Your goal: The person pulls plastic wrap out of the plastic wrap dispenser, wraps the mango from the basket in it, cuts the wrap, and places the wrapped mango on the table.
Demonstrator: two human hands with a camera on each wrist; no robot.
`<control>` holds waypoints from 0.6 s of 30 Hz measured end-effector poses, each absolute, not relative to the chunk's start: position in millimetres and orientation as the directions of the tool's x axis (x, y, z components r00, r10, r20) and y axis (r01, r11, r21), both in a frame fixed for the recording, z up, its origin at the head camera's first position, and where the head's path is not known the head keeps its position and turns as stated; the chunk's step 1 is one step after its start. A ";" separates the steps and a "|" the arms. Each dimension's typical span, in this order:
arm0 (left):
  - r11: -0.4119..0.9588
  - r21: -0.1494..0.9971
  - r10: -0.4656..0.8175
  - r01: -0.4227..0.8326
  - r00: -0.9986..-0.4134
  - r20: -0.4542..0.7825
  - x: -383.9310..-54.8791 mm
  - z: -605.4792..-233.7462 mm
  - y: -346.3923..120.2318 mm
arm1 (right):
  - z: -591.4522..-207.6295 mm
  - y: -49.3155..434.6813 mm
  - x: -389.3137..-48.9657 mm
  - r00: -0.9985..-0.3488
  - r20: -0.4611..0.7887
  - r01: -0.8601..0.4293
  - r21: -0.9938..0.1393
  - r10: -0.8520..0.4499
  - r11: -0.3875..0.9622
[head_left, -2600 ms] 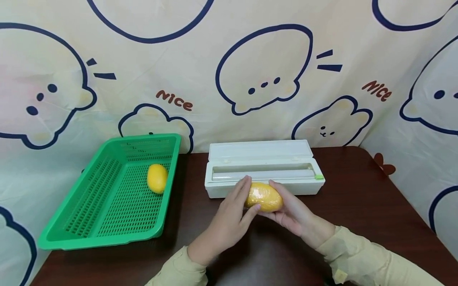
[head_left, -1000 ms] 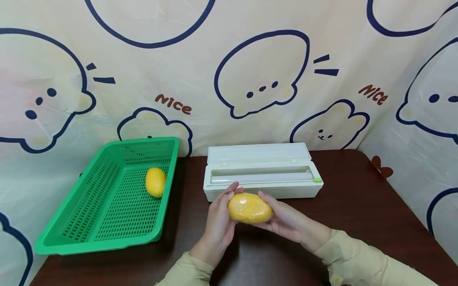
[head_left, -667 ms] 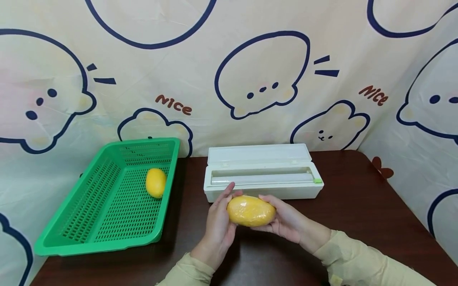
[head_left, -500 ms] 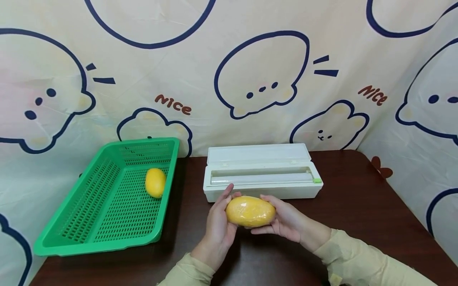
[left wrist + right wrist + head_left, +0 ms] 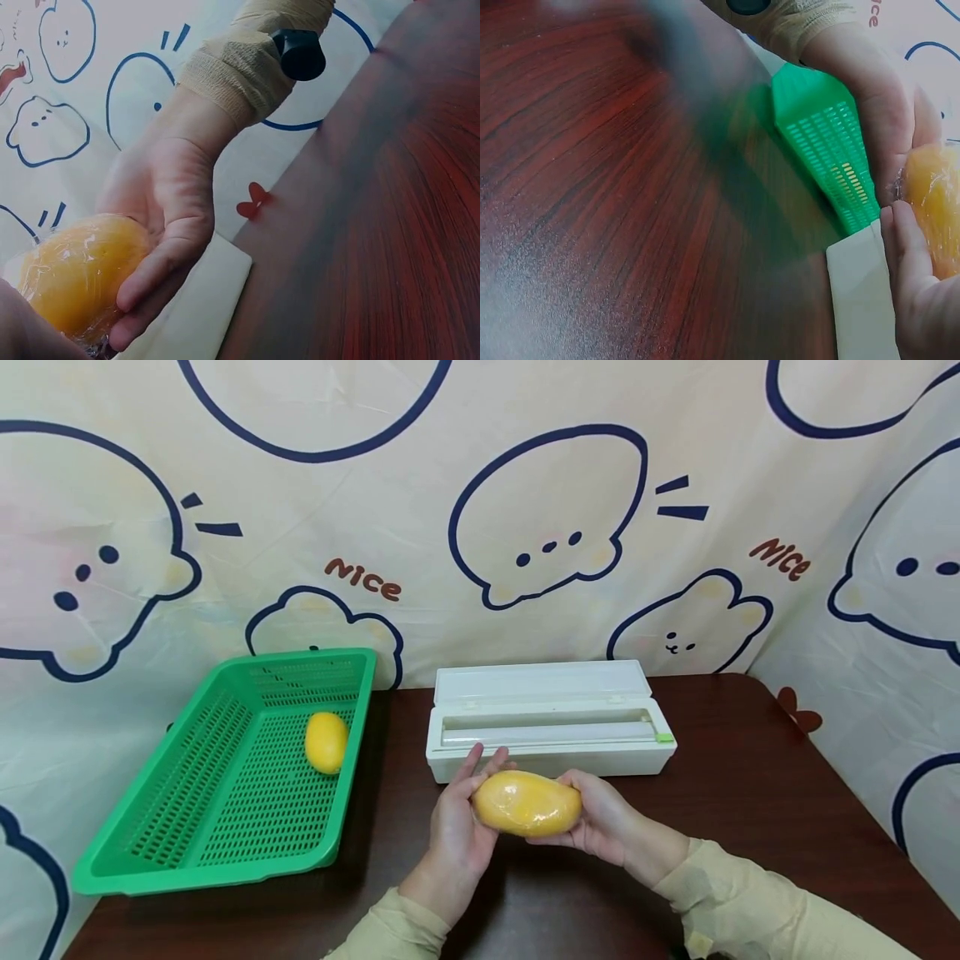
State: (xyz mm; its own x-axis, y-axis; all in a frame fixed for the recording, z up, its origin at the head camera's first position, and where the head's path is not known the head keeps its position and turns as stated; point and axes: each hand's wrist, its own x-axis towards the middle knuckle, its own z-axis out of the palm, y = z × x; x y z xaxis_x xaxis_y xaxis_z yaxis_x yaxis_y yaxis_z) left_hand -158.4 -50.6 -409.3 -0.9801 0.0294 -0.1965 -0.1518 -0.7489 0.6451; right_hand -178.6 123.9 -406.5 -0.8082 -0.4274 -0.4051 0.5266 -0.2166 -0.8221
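Note:
Both hands hold a yellow mango (image 5: pixel 527 803) above the table, in front of a long white box. Its skin shines under clear film, with loose creases and edges visible in the left wrist view on the mango (image 5: pixel 86 262). My left hand (image 5: pixel 459 839) cups its left end, thumb on the near top side and other fingertips sticking up behind. My right hand (image 5: pixel 615 828) grips the right end between thumb and fingers. In the right wrist view, crumpled film shows by the mango (image 5: pixel 934 195) near the fingertips. Its underside is hidden.
The white box (image 5: pixel 551 764) stands at the back with its lid (image 5: pixel 540 683) up and a cling film roll (image 5: pixel 551 733) inside. A green basket (image 5: pixel 333 827) at the left holds another yellow fruit (image 5: pixel 326 742). A patterned cloth (image 5: pixel 420 510) hangs behind the dark table (image 5: pixel 750 760).
The mango has come nearer and slightly left from in front of the box. My left hand has turned from lying over its end to cupping it; the last half second shows only small finger shifts.

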 end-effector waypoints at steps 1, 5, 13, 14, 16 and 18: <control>-0.749 0.645 0.028 -0.150 -0.981 -0.194 -158.4 -409.1 -50.6 | -406.4 123.9 -178.9 -0.804 -0.405 0.529 -0.822 -0.436 -0.212; -0.752 0.641 0.053 -0.157 -0.983 -0.178 -157.7 -407.9 -51.7 | -406.0 126.4 -181.1 -0.792 -0.390 0.526 -0.827 -0.470 -0.200; -0.673 0.714 0.111 -0.192 -0.981 -0.160 -155.2 -406.0 -59.9 | -407.4 131.5 -180.9 -0.769 -0.386 0.518 -0.843 -0.509 -0.143; -0.640 0.742 0.120 -0.201 -0.980 -0.162 -154.6 -406.2 -61.4 | -407.7 132.0 -180.6 -0.773 -0.393 0.516 -0.847 -0.498 -0.132; -0.564 0.795 0.144 -0.223 -0.975 -0.171 -153.2 -407.3 -65.1 | -407.2 133.0 -180.0 -0.786 -0.405 0.506 -0.855 -0.467 -0.110; -0.497 0.830 0.188 -0.253 -0.965 -0.182 -151.1 -407.9 -68.9 | -407.1 133.9 -179.8 -0.803 -0.408 0.494 -0.863 -0.434 -0.104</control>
State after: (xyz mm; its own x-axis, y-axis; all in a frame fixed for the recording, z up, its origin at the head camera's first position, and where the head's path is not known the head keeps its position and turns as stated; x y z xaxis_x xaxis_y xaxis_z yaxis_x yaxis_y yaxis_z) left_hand -151.1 -68.9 -407.9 -0.9652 0.1878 -0.1818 -0.2531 -0.4974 0.8298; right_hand -179.8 133.9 -407.1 -0.8033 -0.4344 -0.4075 0.4941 -0.1040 -0.8631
